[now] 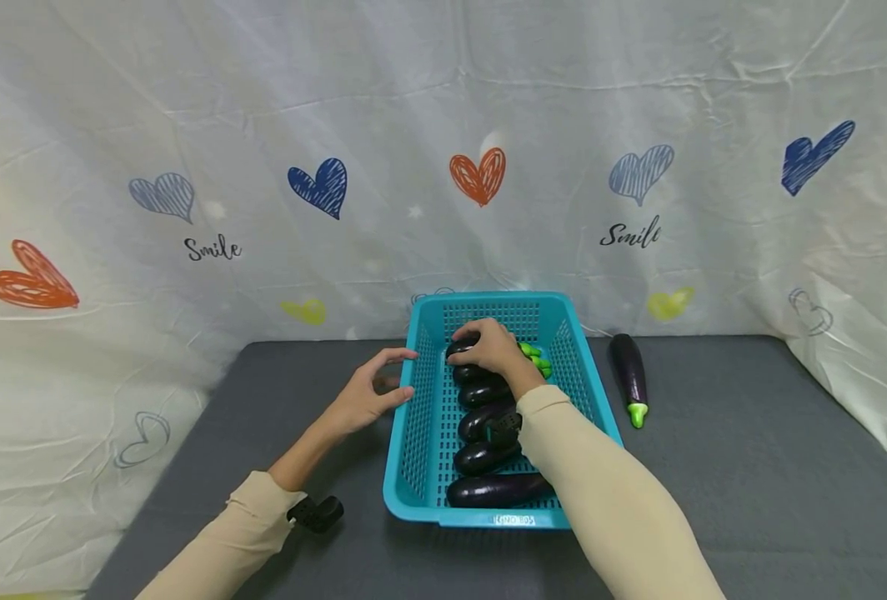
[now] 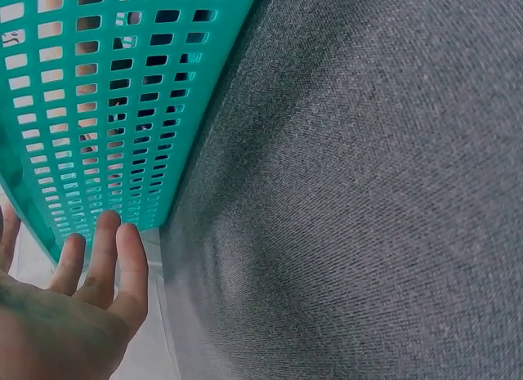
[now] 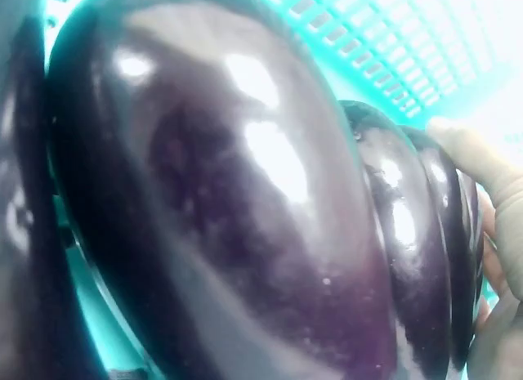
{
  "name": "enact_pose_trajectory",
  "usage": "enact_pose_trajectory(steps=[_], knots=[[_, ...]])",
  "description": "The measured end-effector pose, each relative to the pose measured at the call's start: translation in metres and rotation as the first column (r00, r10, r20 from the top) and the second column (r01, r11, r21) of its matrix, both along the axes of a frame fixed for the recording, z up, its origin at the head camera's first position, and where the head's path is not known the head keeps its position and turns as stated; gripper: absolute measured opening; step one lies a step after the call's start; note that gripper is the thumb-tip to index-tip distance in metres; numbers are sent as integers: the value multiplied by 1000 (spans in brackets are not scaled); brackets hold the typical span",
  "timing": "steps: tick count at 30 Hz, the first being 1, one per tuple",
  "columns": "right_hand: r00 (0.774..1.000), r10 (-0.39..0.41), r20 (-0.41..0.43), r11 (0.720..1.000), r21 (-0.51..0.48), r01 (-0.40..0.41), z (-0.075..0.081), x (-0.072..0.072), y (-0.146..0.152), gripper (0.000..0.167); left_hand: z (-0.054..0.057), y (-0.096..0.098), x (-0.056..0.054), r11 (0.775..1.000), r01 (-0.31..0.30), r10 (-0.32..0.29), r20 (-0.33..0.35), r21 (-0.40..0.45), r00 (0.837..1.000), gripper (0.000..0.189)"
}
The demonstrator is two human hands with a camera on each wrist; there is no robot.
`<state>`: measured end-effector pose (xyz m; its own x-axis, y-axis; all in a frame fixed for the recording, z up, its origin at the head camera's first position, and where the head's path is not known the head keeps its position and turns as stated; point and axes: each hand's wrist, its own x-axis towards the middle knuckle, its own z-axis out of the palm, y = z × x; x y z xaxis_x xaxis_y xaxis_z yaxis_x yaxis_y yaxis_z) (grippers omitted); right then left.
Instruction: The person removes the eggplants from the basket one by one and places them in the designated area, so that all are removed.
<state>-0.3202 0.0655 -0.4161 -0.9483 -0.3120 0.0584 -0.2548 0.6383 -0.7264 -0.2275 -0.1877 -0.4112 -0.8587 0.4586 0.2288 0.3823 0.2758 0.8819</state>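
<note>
Readable: "Smile" (image 1: 213, 247), black script, left part of the backdrop (image 1: 413, 67), under a pale blue heart (image 1: 162, 197). Second "Smile" (image 1: 630, 232), same script, right part of the backdrop, also under a pale blue heart (image 1: 642, 175), tilted up to the right. Basket (image 1: 462, 515): white marking (image 1: 513, 521) on the near rim, blurred. Ends maybe in "805", can't confirm; first letters maybe "ENO", also unsure.

**Cream and Black Worn**

A plain cream left sleeve (image 1: 226, 529) and right sleeve (image 1: 608, 496) are worn, creased near their ends. A rounded black left wrist camera (image 1: 318, 513) and a black right wrist camera (image 1: 503, 428) are also worn. The left hand (image 1: 367, 397) and right hand (image 1: 494, 347) are bare.
</note>
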Motion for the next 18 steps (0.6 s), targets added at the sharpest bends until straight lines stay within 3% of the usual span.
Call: enact_pose_trajectory(steps=[18], knots=[[999, 31, -7, 999, -39, -31, 3, -2, 4, 30, -2, -1, -2, 1000, 11, -11, 8, 12, 1000, 55]])
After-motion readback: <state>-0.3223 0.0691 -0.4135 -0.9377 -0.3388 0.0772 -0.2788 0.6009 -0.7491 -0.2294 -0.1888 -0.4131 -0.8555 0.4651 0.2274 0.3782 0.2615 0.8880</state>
